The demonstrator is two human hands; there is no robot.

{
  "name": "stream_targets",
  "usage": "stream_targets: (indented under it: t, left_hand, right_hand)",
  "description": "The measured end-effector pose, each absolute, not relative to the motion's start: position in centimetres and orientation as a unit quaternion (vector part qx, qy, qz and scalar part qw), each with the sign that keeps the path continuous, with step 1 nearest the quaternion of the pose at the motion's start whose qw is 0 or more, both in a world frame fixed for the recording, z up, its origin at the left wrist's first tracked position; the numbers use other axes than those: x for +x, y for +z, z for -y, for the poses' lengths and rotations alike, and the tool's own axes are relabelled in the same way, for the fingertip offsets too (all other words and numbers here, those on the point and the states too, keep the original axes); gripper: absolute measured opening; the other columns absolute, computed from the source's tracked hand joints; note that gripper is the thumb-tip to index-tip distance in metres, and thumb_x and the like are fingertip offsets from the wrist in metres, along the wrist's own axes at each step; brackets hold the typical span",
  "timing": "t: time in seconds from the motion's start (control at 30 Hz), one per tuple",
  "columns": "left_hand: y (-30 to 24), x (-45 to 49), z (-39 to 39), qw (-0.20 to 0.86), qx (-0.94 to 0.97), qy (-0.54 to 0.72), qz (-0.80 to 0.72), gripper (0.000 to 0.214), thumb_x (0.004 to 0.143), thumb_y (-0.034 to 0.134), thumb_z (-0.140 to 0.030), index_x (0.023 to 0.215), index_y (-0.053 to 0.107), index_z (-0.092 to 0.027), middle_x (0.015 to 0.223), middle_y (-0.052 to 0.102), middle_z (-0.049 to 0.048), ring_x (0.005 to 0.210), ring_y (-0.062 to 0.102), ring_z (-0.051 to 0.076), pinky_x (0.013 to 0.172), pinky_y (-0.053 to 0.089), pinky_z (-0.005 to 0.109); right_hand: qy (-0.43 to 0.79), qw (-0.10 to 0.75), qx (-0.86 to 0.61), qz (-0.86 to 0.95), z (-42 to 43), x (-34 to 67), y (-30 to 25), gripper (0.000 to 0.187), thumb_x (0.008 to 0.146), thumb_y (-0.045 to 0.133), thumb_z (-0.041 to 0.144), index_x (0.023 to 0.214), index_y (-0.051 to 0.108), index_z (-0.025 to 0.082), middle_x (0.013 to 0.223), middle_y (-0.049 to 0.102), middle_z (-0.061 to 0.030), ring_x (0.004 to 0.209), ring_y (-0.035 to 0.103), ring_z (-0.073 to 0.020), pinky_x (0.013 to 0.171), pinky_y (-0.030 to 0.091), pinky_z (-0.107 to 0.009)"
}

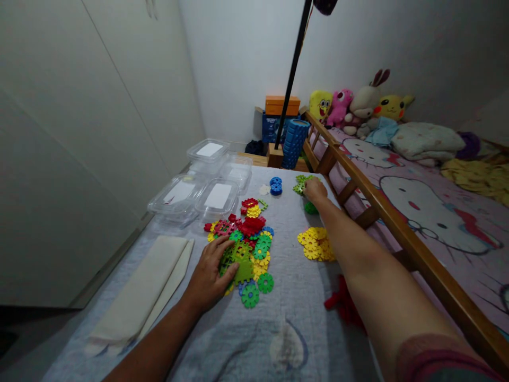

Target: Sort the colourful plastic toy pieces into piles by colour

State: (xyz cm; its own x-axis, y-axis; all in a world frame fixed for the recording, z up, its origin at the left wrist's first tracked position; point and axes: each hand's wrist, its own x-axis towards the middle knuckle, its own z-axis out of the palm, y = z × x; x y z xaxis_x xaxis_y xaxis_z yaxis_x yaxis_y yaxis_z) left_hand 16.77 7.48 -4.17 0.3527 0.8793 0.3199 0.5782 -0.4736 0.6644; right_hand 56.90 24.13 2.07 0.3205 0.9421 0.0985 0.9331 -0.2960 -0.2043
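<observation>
My left hand (210,273) rests at the near left of a mixed heap of plastic building pieces. Its thumb and fingers are curled round light green latticed building pieces (243,269). In the heap lie red latticed pieces (251,226), green notched discs (249,295) and yellow notched discs (260,262). Far right, my right hand (315,191) is closed at a pile of light green building pieces (301,183), with its fingertips partly hidden. Just below it is a dark green group of discs (310,208).
Yellow discs (316,244) and red pieces (342,302) lie along the right, partly behind my forearm. Blue discs (275,185) sit at the back. Clear lidded boxes (175,193) and a folded cream cloth (143,292) are on the left. A wooden bed rail (369,183) borders the right.
</observation>
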Motion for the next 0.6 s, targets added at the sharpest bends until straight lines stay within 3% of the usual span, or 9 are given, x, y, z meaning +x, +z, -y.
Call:
stream_targets:
  t: [0.2,0.4,0.6]
  left_hand:
    - [-4.4,16.8,-7.5,0.234,0.788,0.338,-0.457,0.048,0.091,0.058,-0.046,0.132,0.059,-0.022,0.143,0.055,0.0144,0.134,0.051,0.032,0.114,0.041,0.056]
    - [-4.4,16.9,-7.5,0.236,0.787,0.344,-0.454,0.047,0.091,0.058,-0.045,0.131,0.06,-0.022,0.143,0.055,0.014,0.135,0.05,0.032,0.115,0.039,0.056]
    - [-4.1,17.0,-7.6,0.245,0.778,0.354,-0.457,0.041,0.093,0.055,-0.041,0.128,0.061,-0.022,0.141,0.056,0.0129,0.134,0.05,0.03,0.115,0.039,0.055]
  right_hand:
    - [0.0,0.146,-0.801,0.581,-22.0,58.9,4.4,0.027,0.086,0.055,0.016,0.101,0.078,0.012,0.099,0.076,-0.0118,0.093,0.069,-0.0215,0.084,0.049,-0.028]
    - [0.029,0.201,-0.787,0.582,-17.8,58.5,6.0,0.024,0.084,0.058,0.018,0.096,0.078,0.013,0.094,0.077,-0.0087,0.088,0.069,-0.0207,0.079,0.048,-0.027]
    - [0.13,0.174,-0.69,0.691,-13.1,51.6,6.8,0.016,0.085,0.063,0.018,0.092,0.076,0.015,0.092,0.076,-0.0059,0.083,0.067,-0.0166,0.075,0.047,-0.025]
